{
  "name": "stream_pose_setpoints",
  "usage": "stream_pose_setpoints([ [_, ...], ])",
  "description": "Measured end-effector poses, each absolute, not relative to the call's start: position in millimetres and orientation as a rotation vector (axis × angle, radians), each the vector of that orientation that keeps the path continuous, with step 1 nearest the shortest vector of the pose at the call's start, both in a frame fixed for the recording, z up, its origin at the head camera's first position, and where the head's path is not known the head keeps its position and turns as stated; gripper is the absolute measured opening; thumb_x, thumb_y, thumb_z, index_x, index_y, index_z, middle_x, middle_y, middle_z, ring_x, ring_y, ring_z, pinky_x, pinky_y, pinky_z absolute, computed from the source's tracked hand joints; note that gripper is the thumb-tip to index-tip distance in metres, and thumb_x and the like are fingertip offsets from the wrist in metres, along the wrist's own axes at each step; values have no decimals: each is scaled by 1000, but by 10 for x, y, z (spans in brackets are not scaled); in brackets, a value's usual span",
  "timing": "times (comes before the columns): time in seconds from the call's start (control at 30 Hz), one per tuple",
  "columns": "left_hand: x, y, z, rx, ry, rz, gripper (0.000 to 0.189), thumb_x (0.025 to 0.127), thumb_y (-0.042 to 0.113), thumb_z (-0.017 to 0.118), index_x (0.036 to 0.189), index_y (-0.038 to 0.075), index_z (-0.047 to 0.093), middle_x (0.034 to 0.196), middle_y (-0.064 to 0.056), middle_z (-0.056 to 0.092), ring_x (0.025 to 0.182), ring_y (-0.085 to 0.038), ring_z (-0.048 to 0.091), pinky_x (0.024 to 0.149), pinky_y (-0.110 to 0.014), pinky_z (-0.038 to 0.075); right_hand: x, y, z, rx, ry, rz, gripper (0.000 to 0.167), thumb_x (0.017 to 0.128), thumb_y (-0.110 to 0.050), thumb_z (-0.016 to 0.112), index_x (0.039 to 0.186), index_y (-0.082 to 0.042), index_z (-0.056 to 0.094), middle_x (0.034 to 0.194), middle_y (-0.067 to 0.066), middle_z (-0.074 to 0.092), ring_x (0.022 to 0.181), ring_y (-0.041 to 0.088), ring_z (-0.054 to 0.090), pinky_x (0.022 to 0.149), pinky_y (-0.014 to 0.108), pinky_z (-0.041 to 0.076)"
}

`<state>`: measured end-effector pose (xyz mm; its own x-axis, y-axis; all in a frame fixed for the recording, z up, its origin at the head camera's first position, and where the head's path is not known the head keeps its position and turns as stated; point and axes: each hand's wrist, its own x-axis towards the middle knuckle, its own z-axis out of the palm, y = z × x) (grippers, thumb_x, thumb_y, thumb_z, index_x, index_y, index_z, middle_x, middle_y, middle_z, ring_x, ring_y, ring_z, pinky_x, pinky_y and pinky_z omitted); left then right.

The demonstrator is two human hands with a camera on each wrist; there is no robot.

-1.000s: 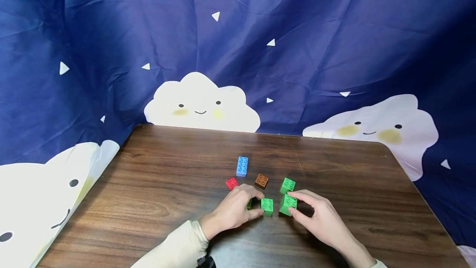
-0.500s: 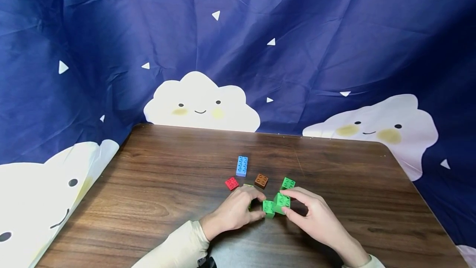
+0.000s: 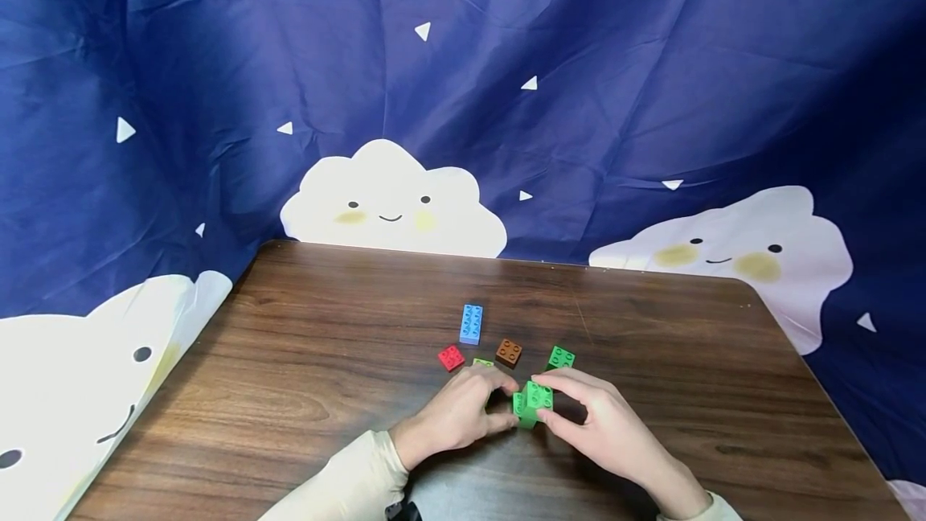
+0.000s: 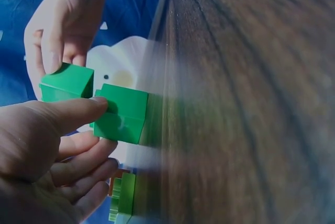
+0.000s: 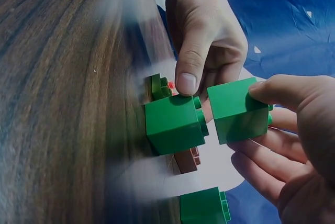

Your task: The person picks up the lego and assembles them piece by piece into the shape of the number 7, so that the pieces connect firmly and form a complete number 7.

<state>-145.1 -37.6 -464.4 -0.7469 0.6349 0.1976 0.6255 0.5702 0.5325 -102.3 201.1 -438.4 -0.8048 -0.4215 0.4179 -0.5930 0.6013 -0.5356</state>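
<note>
**Two green bricks, one per hand, about to meet**

Two hands work at the near middle of the table. Left hand pinches a green 2x2 brick that sits on the table, thumb on its near side, fingers curled behind it. Right hand pinches a second green 2x2 brick, lifted off the table and held just above and beside the first; right wrist view shows a narrow gap between the two, studs of the lower one facing the raised one. Fingers of both hands curled, neither spread.

Just behind the left hand: lime brick, mostly hidden. Behind the right hand: another green brick, loose on the table. Farther back: red brick, brown brick, then a blue 2x4 brick. All apart from each other. Beyond the far table edge: navy cloud-print cloth.
</note>
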Motion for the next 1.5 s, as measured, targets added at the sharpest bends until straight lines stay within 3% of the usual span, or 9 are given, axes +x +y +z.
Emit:
stream_pose_setpoints([
  [0.43, -1483, -355, -4752, 1130, 2761, 975, 32, 91, 29, 89, 116, 13, 79, 113, 4, 80, 114, -10, 70, 102, -27, 57, -1041, 1983, -4403, 892, -2579, 996, 38, 91, -8, 86, 128, -12, 77, 122, -7, 76, 108, 13, 74, 91, 29, 63],
  [0.8, -1445, -350, -4652, 1111, 2739, 923, 29, 93, 28, 88, 116, 14, 79, 113, 5, 80, 113, -8, 69, 105, -28, 55, -1030, 1983, -4401, 828, -2680, 1037, 36, 95, -13, 83, 131, -15, 77, 126, -8, 75, 114, 13, 72, 95, 33, 63],
  [1.1, -1450, -349, -4663, 1153, 2741, 932, 27, 92, 30, 88, 113, 15, 79, 109, 5, 80, 106, -9, 70, 99, -25, 55, -1037, 1986, -4373, 843, -2699, 1052, 33, 97, -14, 81, 130, -13, 77, 125, -8, 75, 114, 13, 72, 95, 33, 63],
  [1.5, -1444, -342, -4642, 1139, 2741, 922, 23, 93, 30, 87, 111, 17, 81, 108, 9, 80, 111, -6, 70, 106, -30, 54, -1044, 1966, -4355, 844, -2722, 1068, 31, 98, -15, 80, 129, -12, 77, 124, -6, 76, 114, 15, 73, 94, 36, 63],
])
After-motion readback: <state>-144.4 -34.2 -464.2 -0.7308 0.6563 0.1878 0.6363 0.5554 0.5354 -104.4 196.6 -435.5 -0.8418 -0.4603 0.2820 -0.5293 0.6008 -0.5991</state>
